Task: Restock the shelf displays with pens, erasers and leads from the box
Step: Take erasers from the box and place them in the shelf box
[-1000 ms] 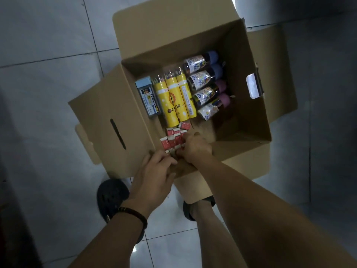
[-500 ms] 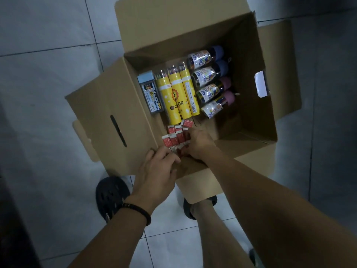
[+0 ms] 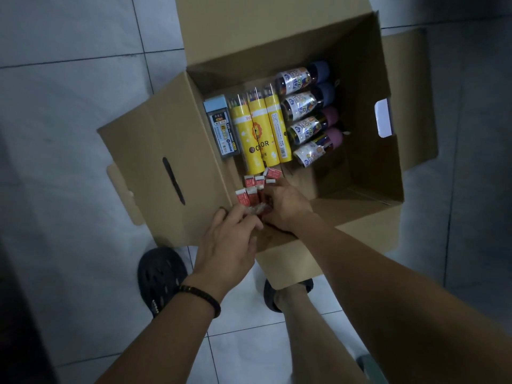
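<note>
An open cardboard box (image 3: 171, 139) stands on the tiled floor. Inside lie a blue-grey lead case (image 3: 221, 126), three yellow tubes of coloured pencils (image 3: 260, 131) and several clear pen tubes with blue and purple caps (image 3: 307, 112). Several small red erasers (image 3: 255, 187) are piled in the near left corner. My left hand (image 3: 230, 239) reaches over the near wall, its fingers curled round a few blurred erasers. My right hand (image 3: 285, 206) is down on the pile beside it, fingers curled over erasers and hiding part of the pile.
The box flaps are spread outward on all sides; the right wall has a handle cut-out (image 3: 383, 120). My feet in dark sandals (image 3: 159, 275) stand just in front of the box. Grey floor tiles surround it.
Both hands stay at the eraser pile in the box corner, with only small finger shifts. The view has drifted slightly.
</note>
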A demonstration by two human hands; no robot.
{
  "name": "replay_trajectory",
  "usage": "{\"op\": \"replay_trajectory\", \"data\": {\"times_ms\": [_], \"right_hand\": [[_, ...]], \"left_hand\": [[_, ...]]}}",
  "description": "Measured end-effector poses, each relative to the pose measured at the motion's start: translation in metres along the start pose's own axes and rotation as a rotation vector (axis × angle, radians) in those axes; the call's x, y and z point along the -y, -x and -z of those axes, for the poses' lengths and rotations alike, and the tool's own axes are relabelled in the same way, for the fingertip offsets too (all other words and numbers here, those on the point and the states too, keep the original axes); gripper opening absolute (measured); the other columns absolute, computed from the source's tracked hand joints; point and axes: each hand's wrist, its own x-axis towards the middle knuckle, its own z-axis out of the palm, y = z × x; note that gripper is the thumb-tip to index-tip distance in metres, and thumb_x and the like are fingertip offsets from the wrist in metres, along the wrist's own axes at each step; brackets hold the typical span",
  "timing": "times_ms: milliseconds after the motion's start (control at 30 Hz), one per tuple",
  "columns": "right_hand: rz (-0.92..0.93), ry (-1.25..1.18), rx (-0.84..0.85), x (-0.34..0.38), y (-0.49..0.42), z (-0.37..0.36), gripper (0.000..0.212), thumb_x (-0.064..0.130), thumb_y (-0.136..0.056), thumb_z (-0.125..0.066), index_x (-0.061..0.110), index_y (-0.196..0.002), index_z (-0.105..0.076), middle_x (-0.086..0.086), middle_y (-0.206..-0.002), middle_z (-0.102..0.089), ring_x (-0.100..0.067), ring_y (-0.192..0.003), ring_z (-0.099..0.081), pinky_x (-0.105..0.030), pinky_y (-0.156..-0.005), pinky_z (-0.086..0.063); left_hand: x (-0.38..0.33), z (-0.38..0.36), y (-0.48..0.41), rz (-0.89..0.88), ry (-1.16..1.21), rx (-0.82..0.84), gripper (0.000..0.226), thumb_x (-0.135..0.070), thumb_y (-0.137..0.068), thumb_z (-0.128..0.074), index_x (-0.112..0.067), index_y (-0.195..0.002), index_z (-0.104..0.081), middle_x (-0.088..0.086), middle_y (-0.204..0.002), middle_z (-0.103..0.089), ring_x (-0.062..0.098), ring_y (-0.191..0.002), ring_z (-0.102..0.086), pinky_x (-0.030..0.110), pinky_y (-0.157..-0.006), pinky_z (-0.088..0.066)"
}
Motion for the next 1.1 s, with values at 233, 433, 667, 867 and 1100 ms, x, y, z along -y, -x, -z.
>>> {"op": "replay_trajectory", "data": {"times_ms": [233,433,667,867,1100], "right_hand": [[-0.124,0.211,0.009,-0.006,-0.007,-0.009,0.065,0.065,-0.085,-0.069,0.026,-0.137,-0.063,-0.005,-0.142,-0.042,-0.030,-0.113,-0.061,-0.042,-0.093,-0.057],[-0.115,0.288,0.061,-0.010,-0.018,-0.011,0.068,0.057,-0.089,-0.069,0.021,-0.145,-0.053,-0.012,-0.154,-0.032,-0.035,-0.121,-0.057,-0.046,-0.099,-0.053],[-0.036,0.205,0.039,-0.016,-0.022,-0.027,0.040,0.041,-0.095,-0.061,0.017,-0.125,-0.073,-0.011,-0.139,-0.055,-0.026,-0.120,-0.058,-0.039,-0.107,-0.050],[-0.177,0.115,-0.006,-0.028,-0.029,-0.013,0.055,0.036,-0.076,-0.089,0.027,-0.124,-0.064,-0.003,-0.113,-0.065,-0.021,-0.097,-0.058,-0.031,-0.084,-0.051],[-0.194,-0.248,0.001,-0.024,0.021,0.049,0.037,0.037,-0.074,-0.094,0.024,-0.106,-0.082,0.007,-0.093,-0.075,-0.005,-0.082,-0.068,-0.020,-0.074,-0.052]], "left_hand": [[0.000,0.001,0.001,-0.001,-0.004,0.007,0.024,-0.020,-0.096,-0.070,-0.028,-0.118,-0.068,-0.012,-0.125,-0.051,0.015,-0.106,-0.042,0.024,-0.082,-0.041],[0.001,0.003,0.002,-0.015,-0.015,0.005,0.024,-0.018,-0.096,-0.071,-0.026,-0.118,-0.069,-0.010,-0.125,-0.054,0.014,-0.105,-0.043,0.024,-0.081,-0.040],[0.000,0.002,0.001,-0.007,-0.029,-0.012,0.024,-0.016,-0.094,-0.071,-0.027,-0.116,-0.070,-0.011,-0.124,-0.055,0.011,-0.102,-0.040,0.024,-0.079,-0.038],[0.000,0.002,0.003,-0.008,-0.042,-0.004,0.026,-0.018,-0.096,-0.071,-0.028,-0.119,-0.069,-0.011,-0.128,-0.054,0.013,-0.108,-0.044,0.022,-0.082,-0.039],[-0.010,0.008,0.005,0.104,0.231,-0.021,0.015,-0.021,-0.102,-0.064,-0.033,-0.111,-0.068,-0.019,-0.121,-0.055,0.008,-0.110,-0.053,0.025,-0.087,-0.050]]}}
